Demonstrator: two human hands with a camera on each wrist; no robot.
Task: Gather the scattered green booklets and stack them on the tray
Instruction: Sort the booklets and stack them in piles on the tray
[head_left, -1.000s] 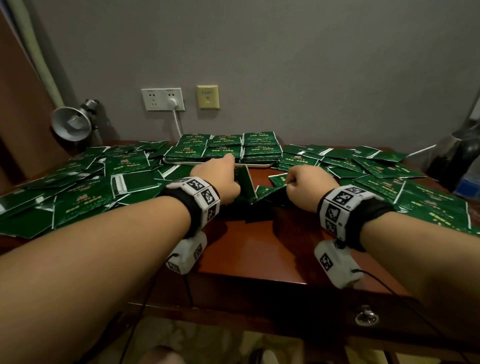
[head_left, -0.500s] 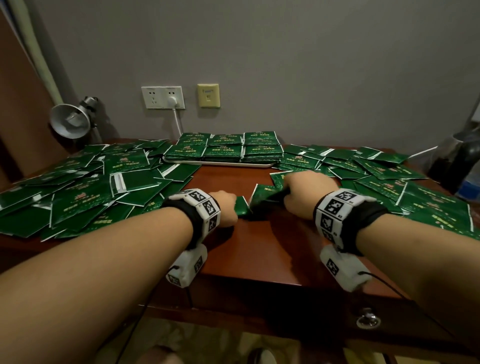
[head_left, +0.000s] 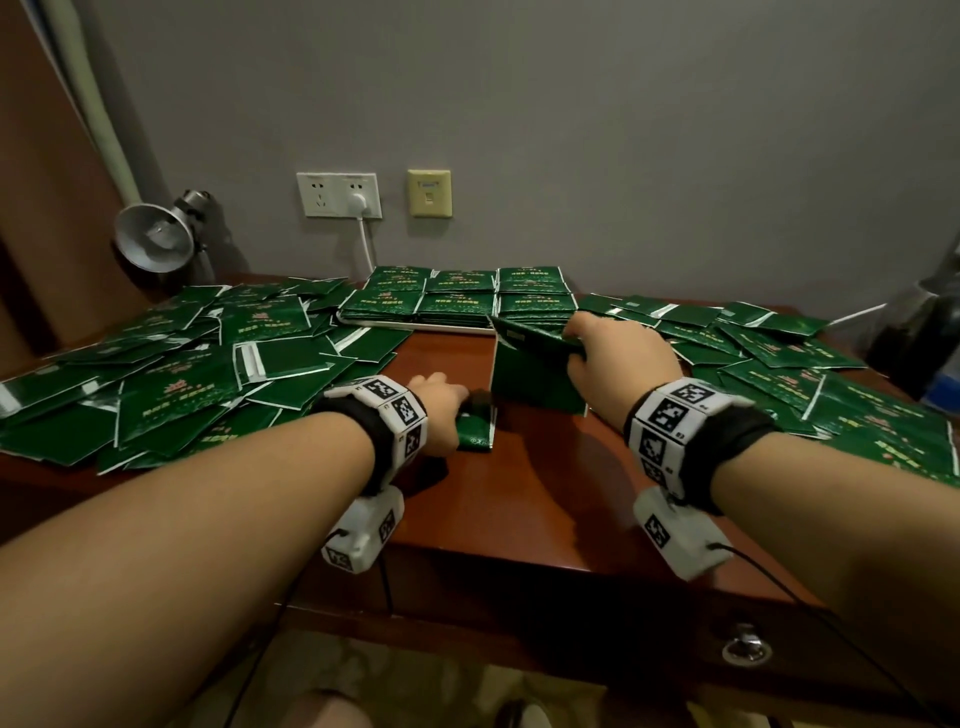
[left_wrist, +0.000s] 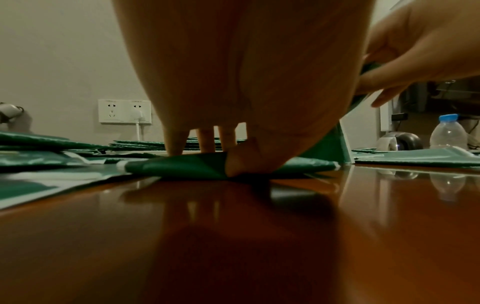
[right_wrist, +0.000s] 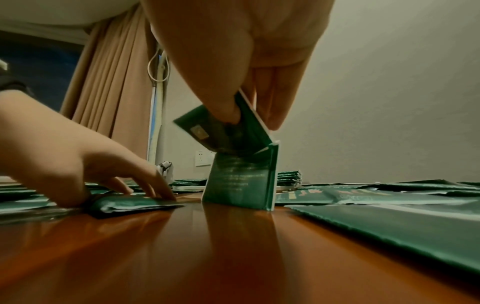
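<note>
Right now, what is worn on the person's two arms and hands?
Both forearms are bare, without sleeves, and the left hand and right hand have no gloves. Each wrist carries a black band with white blocks printed with black square markers. Under each wrist hangs a white camera unit, and a thin black cable runs from it.

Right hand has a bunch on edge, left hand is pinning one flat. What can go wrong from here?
1. The right hand pinches only the top of the upright green booklets standing on edge on the glossy wooden table; they may fan out or slide.
2. The flat green booklet under the left hand looks bent and may crease.
3. The white tray already carries full stacks; added booklets may topple them.
</note>
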